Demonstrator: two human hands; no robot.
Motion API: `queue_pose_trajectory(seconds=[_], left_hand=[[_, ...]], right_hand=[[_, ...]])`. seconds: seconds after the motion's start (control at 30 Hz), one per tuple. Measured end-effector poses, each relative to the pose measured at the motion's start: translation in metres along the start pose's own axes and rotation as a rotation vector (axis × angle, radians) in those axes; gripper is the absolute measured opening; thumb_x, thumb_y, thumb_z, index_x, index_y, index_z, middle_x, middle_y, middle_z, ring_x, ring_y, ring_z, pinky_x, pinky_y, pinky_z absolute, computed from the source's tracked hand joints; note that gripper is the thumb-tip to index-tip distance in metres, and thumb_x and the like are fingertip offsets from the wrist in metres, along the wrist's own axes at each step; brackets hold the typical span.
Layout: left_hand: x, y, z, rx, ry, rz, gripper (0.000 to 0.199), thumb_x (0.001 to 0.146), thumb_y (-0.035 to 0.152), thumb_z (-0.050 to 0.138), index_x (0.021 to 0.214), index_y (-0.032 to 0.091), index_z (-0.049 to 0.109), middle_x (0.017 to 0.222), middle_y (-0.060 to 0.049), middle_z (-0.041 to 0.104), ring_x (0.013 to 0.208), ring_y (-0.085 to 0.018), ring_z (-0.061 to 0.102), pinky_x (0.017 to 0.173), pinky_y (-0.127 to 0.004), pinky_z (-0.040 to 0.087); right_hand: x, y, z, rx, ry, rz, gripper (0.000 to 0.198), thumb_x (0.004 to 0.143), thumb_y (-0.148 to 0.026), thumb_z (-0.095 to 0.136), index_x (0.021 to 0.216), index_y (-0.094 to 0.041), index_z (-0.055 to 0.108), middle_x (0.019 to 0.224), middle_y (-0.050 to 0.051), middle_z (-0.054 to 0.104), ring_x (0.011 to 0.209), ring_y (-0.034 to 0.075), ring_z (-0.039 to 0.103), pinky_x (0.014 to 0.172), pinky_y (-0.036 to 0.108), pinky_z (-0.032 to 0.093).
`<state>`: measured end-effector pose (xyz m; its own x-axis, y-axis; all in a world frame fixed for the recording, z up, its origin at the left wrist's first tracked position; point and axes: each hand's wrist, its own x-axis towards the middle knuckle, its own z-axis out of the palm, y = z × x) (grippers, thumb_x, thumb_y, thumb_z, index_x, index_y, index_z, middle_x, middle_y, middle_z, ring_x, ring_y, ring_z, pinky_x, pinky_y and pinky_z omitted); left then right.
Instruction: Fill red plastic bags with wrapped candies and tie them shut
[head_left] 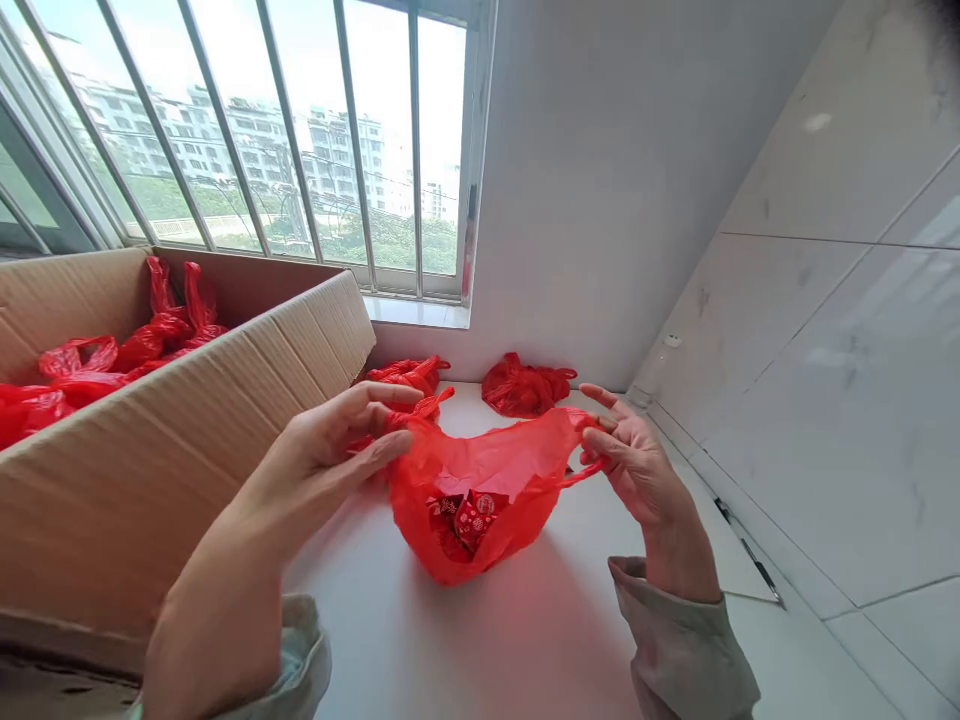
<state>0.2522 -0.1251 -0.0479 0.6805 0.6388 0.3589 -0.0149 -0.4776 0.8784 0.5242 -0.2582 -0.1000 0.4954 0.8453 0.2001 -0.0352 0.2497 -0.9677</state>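
Note:
A thin red plastic bag (480,490) hangs open between my two hands, just above a white counter (495,640). Small red wrapped packets (466,520) lie at its bottom. My left hand (341,445) pinches the bag's left handle between thumb and fingers. My right hand (626,450) grips the right handle, pulling the bag's mouth wide.
A large open cardboard box (187,440) stands at the left, holding several tied red bags (112,355). Two more tied red bags (525,385) lie on the counter by the far wall. A barred window (300,140) is behind; a tiled wall (840,330) runs along the right.

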Motion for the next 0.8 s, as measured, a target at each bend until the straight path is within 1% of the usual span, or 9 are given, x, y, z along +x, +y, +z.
queue_pose_trajectory(seconds=[0.07,0.2,0.27,0.37,0.47,0.53,0.63,0.73,0.8], left_hand=[[0.02,0.01,0.005,-0.141,-0.007,-0.053,0.035,0.083,0.037,0.069,0.116,0.025,0.06,0.083,-0.001,0.062,0.066,-0.013,0.06,0.051,-0.019,0.048],[0.04,0.027,0.013,-0.093,0.082,0.124,0.039,0.079,0.029,0.074,0.115,0.022,0.062,0.089,-0.001,0.061,0.078,-0.013,0.061,0.064,-0.019,0.053],[0.041,0.027,0.013,-0.031,0.07,0.165,0.038,0.08,0.028,0.072,0.116,0.023,0.062,0.093,-0.003,0.063,0.085,-0.016,0.063,0.07,-0.023,0.054],[0.038,0.014,0.008,0.061,0.033,0.101,0.037,0.082,0.031,0.069,0.118,0.025,0.061,0.1,-0.005,0.065,0.093,-0.019,0.064,0.073,-0.026,0.056],[0.032,-0.003,-0.001,0.068,-0.006,0.025,0.037,0.083,0.034,0.069,0.117,0.025,0.059,0.1,-0.005,0.065,0.093,-0.02,0.065,0.07,-0.026,0.056],[0.026,-0.011,-0.009,0.079,-0.057,-0.017,0.041,0.082,0.037,0.069,0.119,0.025,0.057,0.103,-0.005,0.063,0.09,-0.021,0.066,0.067,-0.027,0.057],[0.014,-0.022,-0.022,0.253,-0.164,-0.057,0.062,0.082,0.041,0.069,0.137,0.03,0.044,0.112,-0.006,0.063,0.094,-0.023,0.067,0.073,-0.032,0.058],[-0.004,-0.037,-0.035,0.477,-0.273,-0.065,0.091,0.079,0.048,0.07,0.152,0.031,0.02,0.114,-0.008,0.066,0.099,-0.027,0.066,0.085,-0.037,0.056],[-0.017,-0.05,-0.041,0.61,-0.299,-0.095,0.1,0.075,0.052,0.072,0.154,0.028,0.016,0.109,-0.008,0.069,0.098,-0.03,0.066,0.086,-0.04,0.055]], right_hand=[[0.005,0.003,0.004,0.179,0.065,-0.006,0.069,0.065,-0.03,0.083,0.125,-0.023,0.049,0.097,-0.001,0.067,0.058,0.006,0.053,0.055,0.021,0.048],[0.006,-0.005,0.008,0.237,0.24,-0.159,0.069,0.066,-0.026,0.082,0.128,-0.027,0.05,0.105,0.0,0.068,0.058,0.005,0.052,0.056,0.019,0.048],[0.007,-0.01,0.006,0.136,0.236,-0.192,0.069,0.067,-0.025,0.081,0.129,-0.028,0.051,0.103,0.0,0.069,0.065,0.007,0.056,0.058,0.019,0.048],[0.008,-0.012,-0.002,-0.09,0.179,-0.175,0.057,0.069,-0.028,0.076,0.123,-0.024,0.057,0.098,0.002,0.07,0.077,0.012,0.059,0.06,0.022,0.048],[0.007,-0.009,-0.011,-0.333,0.24,-0.187,0.044,0.076,-0.031,0.067,0.119,-0.023,0.061,0.094,0.003,0.071,0.079,0.015,0.06,0.066,0.026,0.049],[0.003,-0.008,-0.014,-0.546,0.252,-0.144,0.044,0.078,-0.032,0.062,0.121,-0.024,0.06,0.096,0.003,0.071,0.079,0.016,0.061,0.072,0.031,0.049],[-0.009,-0.012,-0.017,-0.809,0.222,0.007,0.062,0.079,-0.04,0.061,0.137,-0.024,0.048,0.104,0.005,0.07,0.08,0.018,0.064,0.074,0.034,0.049],[-0.028,-0.017,-0.019,-0.904,0.117,0.174,0.078,0.079,-0.051,0.062,0.147,-0.024,0.035,0.106,0.006,0.068,0.086,0.021,0.065,0.072,0.034,0.049],[-0.042,-0.019,-0.019,-0.902,-0.016,0.244,0.08,0.08,-0.056,0.059,0.149,-0.024,0.031,0.104,0.005,0.069,0.088,0.021,0.065,0.075,0.034,0.049]])
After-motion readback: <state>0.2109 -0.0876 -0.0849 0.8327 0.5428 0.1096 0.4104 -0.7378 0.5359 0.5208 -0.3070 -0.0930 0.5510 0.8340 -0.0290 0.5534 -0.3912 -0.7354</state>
